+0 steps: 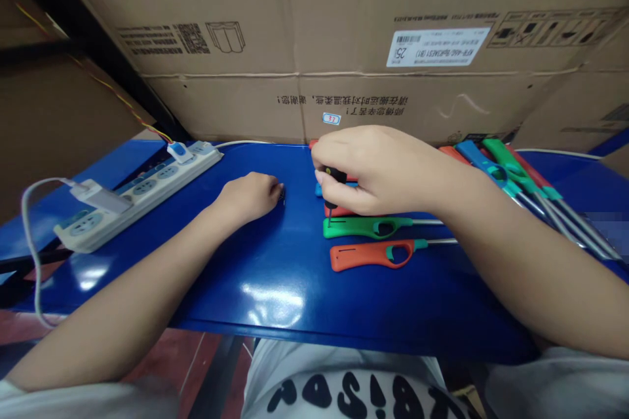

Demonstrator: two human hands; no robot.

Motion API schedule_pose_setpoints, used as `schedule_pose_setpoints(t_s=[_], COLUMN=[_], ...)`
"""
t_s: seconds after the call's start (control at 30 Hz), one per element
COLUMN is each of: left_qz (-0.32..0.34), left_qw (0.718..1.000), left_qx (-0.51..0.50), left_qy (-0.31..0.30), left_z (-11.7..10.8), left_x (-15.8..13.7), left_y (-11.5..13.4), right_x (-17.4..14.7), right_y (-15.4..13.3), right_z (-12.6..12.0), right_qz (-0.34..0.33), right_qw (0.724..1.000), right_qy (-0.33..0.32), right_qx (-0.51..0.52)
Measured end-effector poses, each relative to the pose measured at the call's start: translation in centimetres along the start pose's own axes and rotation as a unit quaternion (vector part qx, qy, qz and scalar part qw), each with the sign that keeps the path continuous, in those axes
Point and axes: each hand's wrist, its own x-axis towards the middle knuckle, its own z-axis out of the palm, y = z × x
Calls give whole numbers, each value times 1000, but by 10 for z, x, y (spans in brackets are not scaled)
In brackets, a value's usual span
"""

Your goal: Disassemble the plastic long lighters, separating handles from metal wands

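Observation:
My right hand (366, 167) is closed around the black handle of a small screwdriver (335, 175), held upright. Its thin shaft points down to the butt end of a green gas lighter (361, 228), which lies flat with its metal tube to the right. In front of that lies an orange lighter (361, 255) with a teal trigger. Behind the green one, a red lighter (334, 211) and a blue lighter (318, 190) are mostly covered by my hand. To the left, my left hand (249, 198) rests on the table, fingers curled; small dark bits show at its fingertips, too small to name.
A white power strip (147, 186) with plugged-in cables lies at the left on the blue table (295, 275). Several lighters (515, 170) are piled at the right. A large cardboard box (246, 98) stands along the back edge. A dark metal post rises at back left.

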Motion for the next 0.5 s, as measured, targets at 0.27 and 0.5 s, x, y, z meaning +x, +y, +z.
schedule_pose_setpoints(t_s=[0.27, 0.5], left_qz=[67, 343], left_qw=[989, 894], left_qx=[-90, -250], left_qy=[101, 142], left_z=[8, 10], left_x=[12, -7], left_y=[-3, 10], right_x=[-4, -6], right_y=[-8, -4], right_z=[-1, -3], right_qz=[28, 40], right_qw=[999, 998], right_qy=[-25, -41], right_qx=[-10, -4])
